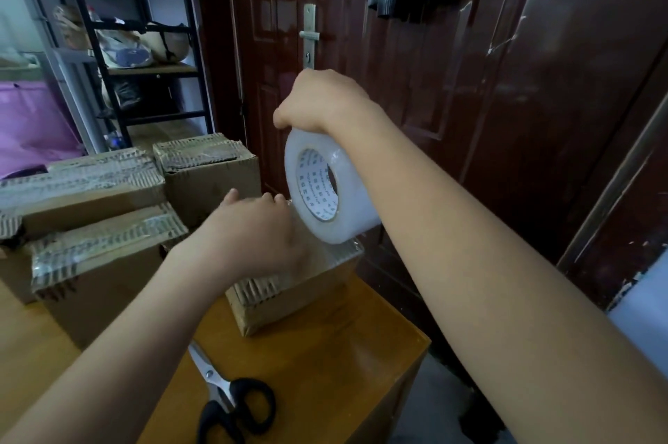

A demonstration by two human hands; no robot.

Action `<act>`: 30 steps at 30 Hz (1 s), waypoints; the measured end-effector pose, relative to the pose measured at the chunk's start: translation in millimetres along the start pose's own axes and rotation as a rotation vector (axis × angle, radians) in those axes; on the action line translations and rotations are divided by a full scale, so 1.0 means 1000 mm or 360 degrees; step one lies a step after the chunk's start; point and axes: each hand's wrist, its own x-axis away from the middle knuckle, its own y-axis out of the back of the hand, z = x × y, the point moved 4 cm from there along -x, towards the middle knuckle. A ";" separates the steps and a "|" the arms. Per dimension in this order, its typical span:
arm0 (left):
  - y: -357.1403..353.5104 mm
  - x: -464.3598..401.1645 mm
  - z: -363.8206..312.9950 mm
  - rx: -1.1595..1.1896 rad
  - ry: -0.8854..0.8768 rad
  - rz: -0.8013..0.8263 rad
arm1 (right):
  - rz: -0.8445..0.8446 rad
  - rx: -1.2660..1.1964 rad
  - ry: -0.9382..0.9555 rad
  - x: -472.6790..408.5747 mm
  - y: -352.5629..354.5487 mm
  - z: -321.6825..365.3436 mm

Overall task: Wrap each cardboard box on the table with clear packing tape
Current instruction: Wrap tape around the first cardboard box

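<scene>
A small cardboard box sits on the wooden table, its top covered with clear tape. My right hand grips a large roll of clear packing tape from above, holding it upright just over the box's far right corner. A strip of tape runs from the roll down to the box top. My left hand lies flat on the box top with straight fingers, pressing the tape down beside the roll.
Black-handled scissors lie on the table near its front edge. Three taped cardboard boxes stand at the left. A dark red door is close behind the table, and a metal shelf stands at back left.
</scene>
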 end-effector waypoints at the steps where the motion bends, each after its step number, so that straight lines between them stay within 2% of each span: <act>1: -0.006 0.002 -0.004 -0.0037 0.0013 0.0140 | -0.0092 -0.0022 -0.0012 -0.002 0.001 -0.001; 3: -0.017 0.002 -0.005 -0.0005 0.0066 0.0254 | -0.0309 -0.0096 -0.0032 -0.003 0.006 -0.003; 5: -0.028 -0.005 -0.003 0.0004 0.0096 0.0202 | -0.0456 -0.0172 -0.0042 -0.002 0.006 -0.003; 11: -0.040 -0.017 0.004 0.0177 0.0067 -0.0021 | -0.0522 -0.0243 0.0050 0.009 -0.018 -0.002; 19: -0.044 -0.023 0.007 0.0178 0.0049 -0.0022 | -0.0697 -0.0190 0.0278 0.047 -0.039 -0.010; 22: -0.046 -0.025 0.009 0.0204 0.0030 -0.0008 | -0.1011 -0.0178 0.0430 0.059 -0.050 -0.016; 24: -0.047 -0.027 0.011 0.0238 -0.0003 -0.0009 | -0.1189 -0.0164 0.0424 0.066 -0.060 -0.023; 30: -0.045 -0.024 0.010 0.0283 -0.0018 0.0033 | -0.1197 -0.0203 0.0367 0.089 -0.087 -0.032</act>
